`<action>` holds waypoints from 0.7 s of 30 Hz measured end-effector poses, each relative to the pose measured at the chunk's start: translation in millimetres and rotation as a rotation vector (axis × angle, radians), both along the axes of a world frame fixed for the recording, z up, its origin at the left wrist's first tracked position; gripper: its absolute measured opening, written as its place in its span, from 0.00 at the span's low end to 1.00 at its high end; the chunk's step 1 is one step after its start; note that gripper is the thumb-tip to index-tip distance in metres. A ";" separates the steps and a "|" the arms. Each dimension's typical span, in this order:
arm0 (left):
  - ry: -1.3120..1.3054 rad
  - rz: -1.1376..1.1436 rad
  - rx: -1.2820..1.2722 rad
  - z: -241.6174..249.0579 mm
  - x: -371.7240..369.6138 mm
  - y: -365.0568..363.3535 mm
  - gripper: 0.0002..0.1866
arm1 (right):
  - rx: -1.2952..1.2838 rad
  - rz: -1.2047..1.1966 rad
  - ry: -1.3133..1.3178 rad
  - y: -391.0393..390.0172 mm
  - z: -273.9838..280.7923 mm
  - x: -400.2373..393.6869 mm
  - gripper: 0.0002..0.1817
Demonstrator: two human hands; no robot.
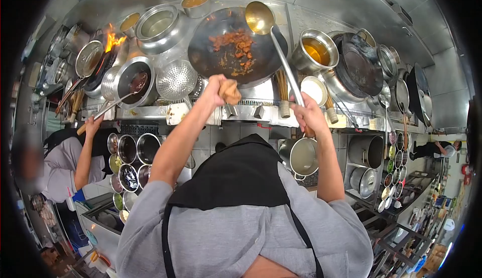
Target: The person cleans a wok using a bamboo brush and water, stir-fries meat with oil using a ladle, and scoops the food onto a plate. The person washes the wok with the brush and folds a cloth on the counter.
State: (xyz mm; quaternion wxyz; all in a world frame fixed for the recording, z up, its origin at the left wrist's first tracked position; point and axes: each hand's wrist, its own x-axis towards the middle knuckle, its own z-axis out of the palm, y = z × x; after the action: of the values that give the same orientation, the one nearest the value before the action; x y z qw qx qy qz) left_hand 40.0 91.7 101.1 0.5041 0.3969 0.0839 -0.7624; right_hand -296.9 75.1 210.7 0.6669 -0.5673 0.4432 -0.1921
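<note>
My left hand [215,91] is closed around a folded tan cloth [230,92] at the near rim of a large dark wok [203,32]. Whether the wok's rim or handle lies inside that cloth is hidden. Browned, reddish chunks of food [238,42] lie in the wok. A long-handled metal ladle [287,62] is gripped by my right hand [309,116] near the end of its handle. Its bowl, holding golden liquid, is over the wok's far right side.
Right of the wok stands a pot of amber liquid [316,51], with a bamboo brush [282,92] nearer me. A perforated strainer [176,79] lies to the left. Flames [114,41] rise at the far-left burner. A co-worker's hand [92,126] holds a ladle there.
</note>
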 end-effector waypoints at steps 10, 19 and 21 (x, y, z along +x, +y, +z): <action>-0.626 0.260 -0.072 -24.4 -67.7 63.8 0.10 | -0.100 -0.165 0.270 -3.0 -40.6 20.2 0.22; -0.039 0.112 0.062 42.2 -42.9 82.9 0.07 | 0.980 -0.186 -0.832 63.7 -13.4 47.4 0.14; -0.048 0.120 0.014 58.2 -48.7 87.9 0.07 | 1.080 -0.184 -0.904 61.1 -6.9 26.1 0.14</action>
State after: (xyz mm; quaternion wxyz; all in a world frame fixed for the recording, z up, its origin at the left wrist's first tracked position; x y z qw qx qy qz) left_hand -8.7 179.6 159.3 0.5481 0.4127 0.1009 -0.7204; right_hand -270.8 136.2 203.9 0.9546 0.0175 0.2026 -0.2177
